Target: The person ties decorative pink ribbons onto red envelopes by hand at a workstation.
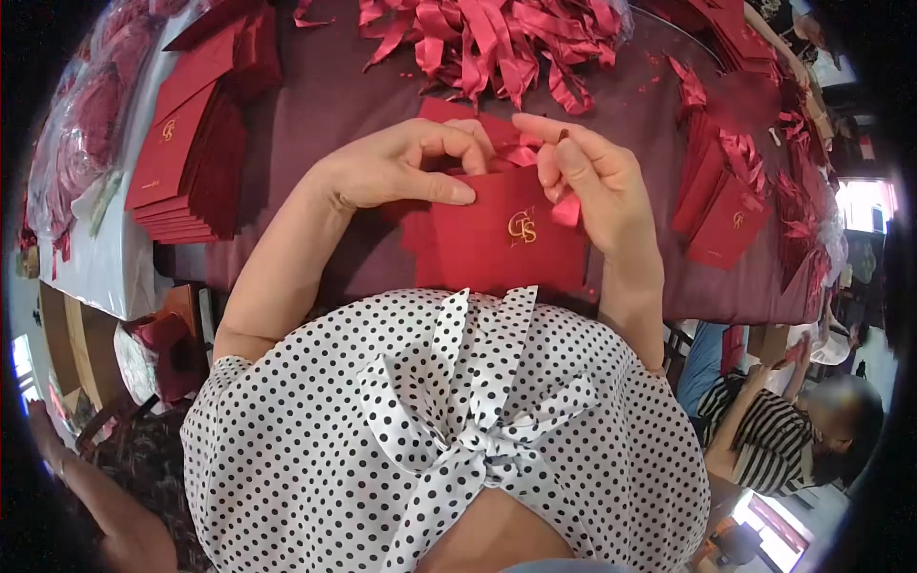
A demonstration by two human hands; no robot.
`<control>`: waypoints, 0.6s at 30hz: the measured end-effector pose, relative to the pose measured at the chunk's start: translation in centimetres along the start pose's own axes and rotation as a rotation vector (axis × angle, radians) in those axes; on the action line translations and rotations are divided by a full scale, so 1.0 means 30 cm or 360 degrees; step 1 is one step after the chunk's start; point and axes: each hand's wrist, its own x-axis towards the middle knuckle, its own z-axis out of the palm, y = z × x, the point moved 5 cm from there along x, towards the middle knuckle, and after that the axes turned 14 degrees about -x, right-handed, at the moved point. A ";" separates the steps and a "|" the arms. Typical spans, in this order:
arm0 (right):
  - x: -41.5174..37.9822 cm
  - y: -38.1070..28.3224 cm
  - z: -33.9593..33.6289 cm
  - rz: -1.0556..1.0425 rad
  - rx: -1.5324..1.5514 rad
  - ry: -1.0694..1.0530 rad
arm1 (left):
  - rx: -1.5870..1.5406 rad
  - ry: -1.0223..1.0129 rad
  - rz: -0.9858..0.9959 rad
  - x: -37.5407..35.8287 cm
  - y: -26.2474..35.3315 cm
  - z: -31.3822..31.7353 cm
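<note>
In front of my chest, a red paper bag (478, 234) with a gold letter logo lies over another red sheet or bag on the table. My left hand (411, 164) is closed on its upper edge, the thumb on the front and the fingers curled behind. A shiny red ribbon (521, 156) runs across the bag's opening. My right hand (600, 181) is at the upper right corner, its fingers bent around the ribbon and the index finger stretched out. A ribbon end hangs below these fingers. Its exact hold is partly hidden.
A heap of red ribbons (497, 43) covers the table's far side. Stacked red bags (186, 153) stand at left, beside plastic-wrapped goods (91, 115). Bags with ribbons (731, 215) lie at right on the dark red tablecloth (315, 72). Another person (764, 425) sits at right.
</note>
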 end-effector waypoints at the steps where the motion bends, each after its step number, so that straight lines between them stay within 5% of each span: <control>1: 0.000 -0.004 -0.004 -0.0051 0.0001 0.0003 | -0.0001 -0.0037 0.0024 0.003 -0.005 -0.001; 8: -0.033 -0.021 -0.074 0.0033 0.0339 0.0409 | -0.0333 0.0297 0.0013 0.010 -0.017 0.005; 18: -0.064 -0.028 -0.047 0.0063 0.0152 0.0335 | -0.0448 0.0270 -0.0034 0.009 -0.032 0.014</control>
